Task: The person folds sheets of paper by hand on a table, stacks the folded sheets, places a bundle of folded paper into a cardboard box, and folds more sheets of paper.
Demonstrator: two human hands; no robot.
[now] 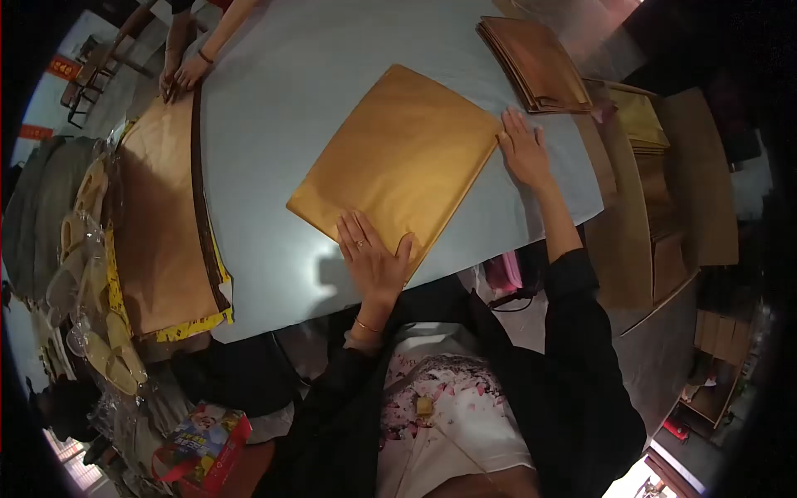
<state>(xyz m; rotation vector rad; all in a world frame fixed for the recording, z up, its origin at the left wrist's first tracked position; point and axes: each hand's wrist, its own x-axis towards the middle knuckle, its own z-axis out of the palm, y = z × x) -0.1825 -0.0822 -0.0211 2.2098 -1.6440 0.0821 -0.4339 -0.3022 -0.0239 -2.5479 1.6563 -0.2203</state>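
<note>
A large golden-brown paper sheet or envelope (407, 149) lies flat and turned at an angle on the pale grey table cover (266, 100). My left hand (372, 264), with a ring on one finger, rests spread on its lower corner, near the table's front edge. At the sheet's right corner, my right hand (525, 149) lies flat with the fingers stretched, its fingertips beside the corner and partly on the grey cover. Neither hand grips anything.
A stack of brown envelopes (535, 62) lies at the back right. Beyond the right edge, an open cardboard box (706, 174) holds more. Large brown sheets (158, 224) are piled at left, where a co-worker's hands (184, 75) touch the far end. Wrapped slippers (112, 357) hang beside them.
</note>
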